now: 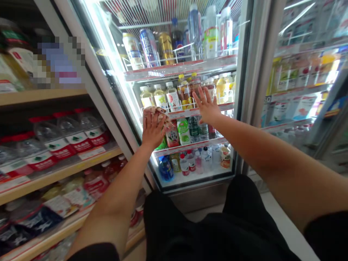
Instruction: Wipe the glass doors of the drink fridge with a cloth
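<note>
A patterned cloth point(157, 111) lies under my left hand point(153, 128), bunched past the fingertips and pressed against the glass door point(174, 81) of a lit drinks fridge. My right hand point(208, 108) is open against the same glass, fingers spread and holding nothing. Behind the glass, juice bottles point(174, 96) stand on the middle shelf near both hands. A green carton-like drink point(183, 131) shows on the shelf below, between my hands.
Wooden shelves point(67, 166) on the left carry large red-capped water bottles point(73, 136). Cans point(149, 47) fill part of the fridge's upper shelf. The metal door frame point(251, 72) separates it from another glass-fronted fridge point(296, 72) on the right. My black-clad knees point(163, 217) are close to the fridge base.
</note>
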